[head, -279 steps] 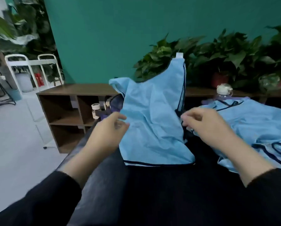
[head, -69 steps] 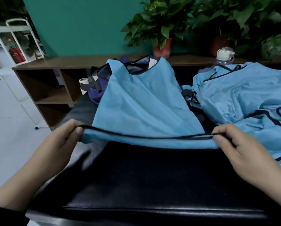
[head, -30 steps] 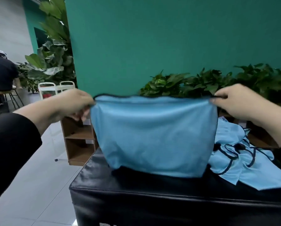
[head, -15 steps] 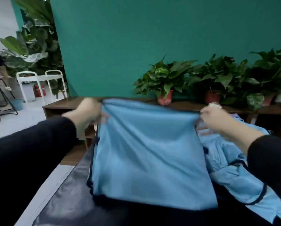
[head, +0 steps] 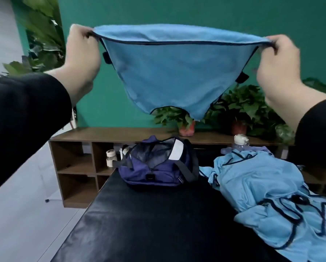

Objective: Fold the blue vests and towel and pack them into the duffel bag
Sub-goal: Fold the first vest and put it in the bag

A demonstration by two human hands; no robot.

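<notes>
Head view. The left hand (head: 81, 53) and the right hand (head: 279, 61) hold one blue vest (head: 175, 72) raised in the air, well above the desk (head: 149, 224). Each grip is closed on the vest: fingers and thumb pinch an end of its dark-piped edge, which is stretched level between the two hands, and the cloth hangs down from that edge to a narrower lower end (the garment touches nothing but the hands). Both forearms wear black sleeves.

On the black padded desk below, the navy duffel bag (head: 158, 167) sits at the far edge with its top open and its dark lining showing. Just beside it, to the right, lies a crumpled heap of further blue vests (head: 268, 195) with dark trim; whether a towel is among them cannot be told. A capped bottle (head: 240, 141) stands behind the heap. Beyond the desk are a wooden shelf unit (head: 79, 161), potted plants (head: 241, 106) on its top, and a green wall.
</notes>
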